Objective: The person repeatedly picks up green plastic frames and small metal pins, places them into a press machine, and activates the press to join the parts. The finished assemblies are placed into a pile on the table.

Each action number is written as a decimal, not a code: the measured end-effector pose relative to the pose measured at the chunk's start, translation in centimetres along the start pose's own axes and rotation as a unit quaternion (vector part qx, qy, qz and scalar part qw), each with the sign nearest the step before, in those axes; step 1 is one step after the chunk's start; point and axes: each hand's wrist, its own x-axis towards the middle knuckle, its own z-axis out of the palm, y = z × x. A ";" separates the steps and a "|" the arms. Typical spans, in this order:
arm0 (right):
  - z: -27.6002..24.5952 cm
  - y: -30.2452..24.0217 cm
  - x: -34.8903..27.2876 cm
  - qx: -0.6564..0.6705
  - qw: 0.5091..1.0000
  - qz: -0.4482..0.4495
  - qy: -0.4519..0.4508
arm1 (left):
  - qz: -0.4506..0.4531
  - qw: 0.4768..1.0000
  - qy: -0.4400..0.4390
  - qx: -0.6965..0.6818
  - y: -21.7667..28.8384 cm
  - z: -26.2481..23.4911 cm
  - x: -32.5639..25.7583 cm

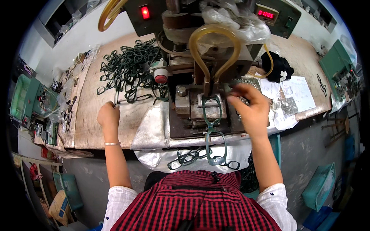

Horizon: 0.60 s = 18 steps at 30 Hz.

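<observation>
A dark green eyeglass frame (210, 125) rests on the metal die (206, 112) of a press, its upper lens ring under the press head and its lower ring hanging past the front edge. To the right of the die is my right hand (251, 109), thumb and fingers apart, with nothing visible between them. At the near edge of a heap of dark green eyeglass frames (131, 63), my left hand (109, 115) is closed in a pinch on one frame (117, 97). That frame shows as a thin upright strip above the fingertips.
The press (177, 21) carries yellow hoses (194, 50) and a red button (160, 79). More frames (189, 157) lie on a sheet before my lap. Right of the press are papers (302, 92) and a black cloth (275, 67). Teal crates (319, 186) stand on the floor.
</observation>
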 end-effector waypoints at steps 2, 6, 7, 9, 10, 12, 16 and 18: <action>1.8 -0.3 0.8 0.068 0.998 -0.003 -0.001 | 0.028 0.981 0.173 -0.078 3.4 -3.4 -1.3; 3.4 -0.6 0.7 0.165 0.986 0.020 0.017 | 0.144 0.704 0.113 -0.686 10.2 -10.8 -4.2; 3.5 -1.1 0.6 0.200 0.978 0.052 0.005 | 0.189 0.653 0.052 -0.732 11.7 -13.5 -6.0; 3.9 -2.3 0.3 0.229 0.970 0.079 -0.009 | 0.321 0.636 0.095 -0.695 14.4 -15.4 -7.3; 4.1 -2.7 0.2 0.240 0.966 0.090 -0.013 | 0.403 0.658 0.192 -0.606 16.2 -15.1 -6.6; 4.7 -3.1 -0.2 0.283 0.953 0.106 0.007 | 0.285 0.630 0.105 -0.714 17.8 -15.2 -7.1; 3.6 -4.5 -1.8 0.193 0.978 0.072 -0.025 | 0.276 0.574 -0.106 -0.764 16.6 -15.9 -11.0; 2.0 -4.0 -1.7 0.047 0.998 -0.012 -0.037 | 0.212 0.510 -0.467 -0.691 16.1 -17.6 -13.1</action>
